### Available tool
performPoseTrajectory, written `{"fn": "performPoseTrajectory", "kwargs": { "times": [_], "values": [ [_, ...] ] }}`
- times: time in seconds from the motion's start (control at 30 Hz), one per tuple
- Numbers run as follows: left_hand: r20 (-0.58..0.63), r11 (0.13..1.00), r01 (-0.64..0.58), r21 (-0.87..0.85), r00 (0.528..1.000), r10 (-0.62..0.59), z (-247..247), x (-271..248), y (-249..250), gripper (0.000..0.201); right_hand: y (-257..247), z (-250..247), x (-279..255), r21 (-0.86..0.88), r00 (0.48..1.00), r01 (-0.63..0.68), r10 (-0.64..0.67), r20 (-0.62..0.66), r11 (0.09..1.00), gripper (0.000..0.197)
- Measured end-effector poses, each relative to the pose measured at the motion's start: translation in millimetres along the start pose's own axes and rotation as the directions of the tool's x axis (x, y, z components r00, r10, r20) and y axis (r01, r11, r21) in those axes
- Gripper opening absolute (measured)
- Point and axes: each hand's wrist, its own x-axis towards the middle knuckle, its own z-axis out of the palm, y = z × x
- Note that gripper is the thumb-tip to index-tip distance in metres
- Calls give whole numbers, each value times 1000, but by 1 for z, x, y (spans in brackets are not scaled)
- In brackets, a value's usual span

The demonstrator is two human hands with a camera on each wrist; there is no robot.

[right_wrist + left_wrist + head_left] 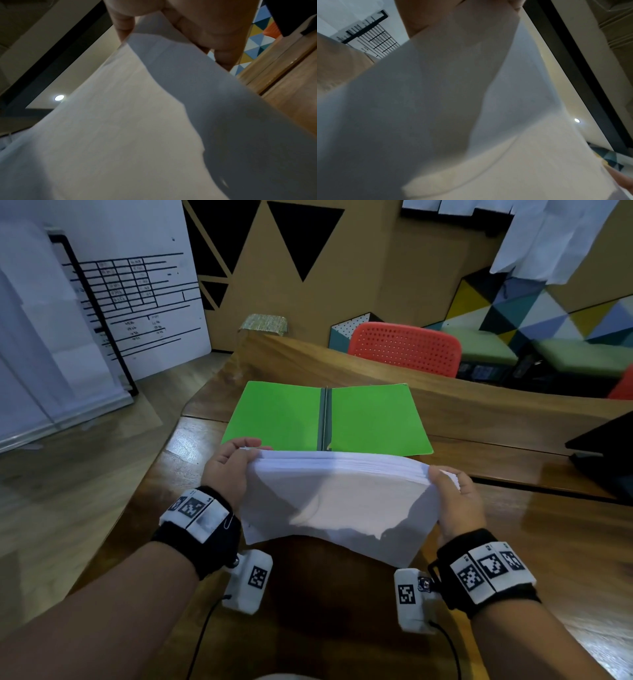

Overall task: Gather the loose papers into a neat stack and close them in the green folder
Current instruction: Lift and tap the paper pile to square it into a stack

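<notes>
A wooden tabletop in an office-like room is carrying the work, with a red perforated chair and a whiteboard standing beyond it. Nearest the person, both hands are gripping the stack of white papers by its short ends: the left hand is curling over the end at 9 o'clock, the right hand is pinching the end at 3 o'clock. The stack's long axis is running 9-to-3, and its near sheets are sagging toward the wood. Just past it, at 12 o'clock, the green folder is lying open and flat, its spine running 12-to-6, crosswise to the stack. The right-hand leaf is looking slightly nearer the right hand, so the papers probably need carrying forward and turning.
</notes>
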Motion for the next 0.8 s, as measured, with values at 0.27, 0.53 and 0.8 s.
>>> {"fn": "performPoseTrajectory", "kwargs": {
  "times": [0.27, 0.53, 0.8],
  "values": [
    [151, 989, -65, 136, 988, 44, -4, -18, -13, 33, 22, -13, -6, -19, 985, -31, 34, 170, 999, 67],
    [110, 987, -82, 142, 992, 66, 1, -29, -12, 24, 15, -1, -25, -59, 998, 62, -60, 37, 996, 23],
    [32, 996, -31, 85, 999, 29, -1, -10, 2, 16, -1, -7, -16, 5, 998, -40, 40, -42, 999, 16]
  ]
}}
